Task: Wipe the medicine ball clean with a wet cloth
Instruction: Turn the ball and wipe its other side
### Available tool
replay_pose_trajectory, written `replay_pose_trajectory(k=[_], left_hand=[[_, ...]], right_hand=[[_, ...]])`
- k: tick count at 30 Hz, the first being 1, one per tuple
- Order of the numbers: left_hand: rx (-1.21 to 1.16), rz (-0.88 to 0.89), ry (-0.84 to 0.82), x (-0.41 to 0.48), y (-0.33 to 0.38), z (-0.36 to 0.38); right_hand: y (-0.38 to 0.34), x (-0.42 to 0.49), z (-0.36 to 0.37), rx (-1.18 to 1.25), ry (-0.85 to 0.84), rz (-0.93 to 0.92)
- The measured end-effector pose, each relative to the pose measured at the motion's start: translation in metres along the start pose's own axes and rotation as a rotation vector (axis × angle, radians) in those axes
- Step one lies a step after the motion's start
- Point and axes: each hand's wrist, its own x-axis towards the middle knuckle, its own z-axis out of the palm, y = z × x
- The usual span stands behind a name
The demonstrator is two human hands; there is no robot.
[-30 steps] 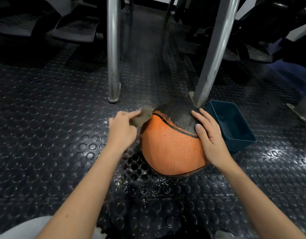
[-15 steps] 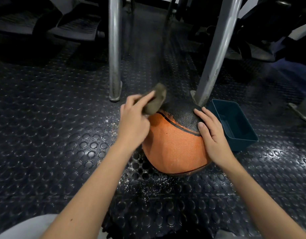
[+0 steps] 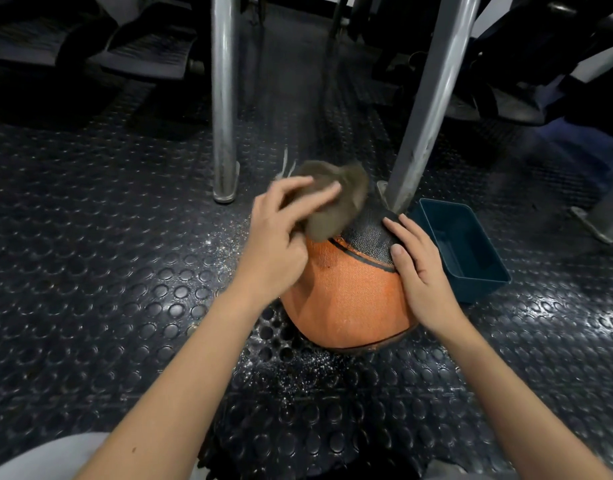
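The medicine ball [image 3: 346, 299], orange w/ a black textured top panel, is seen resting on the studded rubber floor [image 3: 90, 271], against the foot of a slanted metal leg [image 3: 426, 98] and just beside a blue tub [image 3: 485, 289]. The grey cloth [image 3: 332, 206] is gripped by the left hand [image 3: 281, 237], fingers curled over it, motion-blurred. Vs. 0.5 s ago, cloth and hand have been carried up and to the right: the cloth is now spread over the ball's upper-left top, at the orange/black seam. The right hand [image 3: 419, 268] is kept flat on the ball's right side, fingers straight, approx. unchanged. Ball position is unchanged.
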Motion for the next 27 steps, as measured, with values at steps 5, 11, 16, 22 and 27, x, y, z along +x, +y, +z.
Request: replay_pose_trajectory(k=[5, 11, 16, 22, 27], left_hand=[[0.099, -0.342, -0.232, -0.014, -0.049, 0.004], [0.027, -0.275, 0.016, -0.006, -0.007, 0.004], [0.211, -0.136, -0.179, -0.034, 0.016, 0.029], [0.044, -0.521, -0.089, -0.026, -0.019, 0.024], [-0.024, -0.622, 0.047, -0.017, -0.019, 0.007]], right_hand=[[0.002, 0.000, -0.002, 0.005, -0.024, 0.000], [0.004, 0.002, -0.005, 0.038, -0.010, 0.034], [0.010, 0.005, -0.006, 0.019, 0.016, 0.009], [0.008, 0.008, -0.002, 0.000, 0.002, -0.006], [0.011, 0.006, -0.007, 0.030, -0.003, 0.037]])
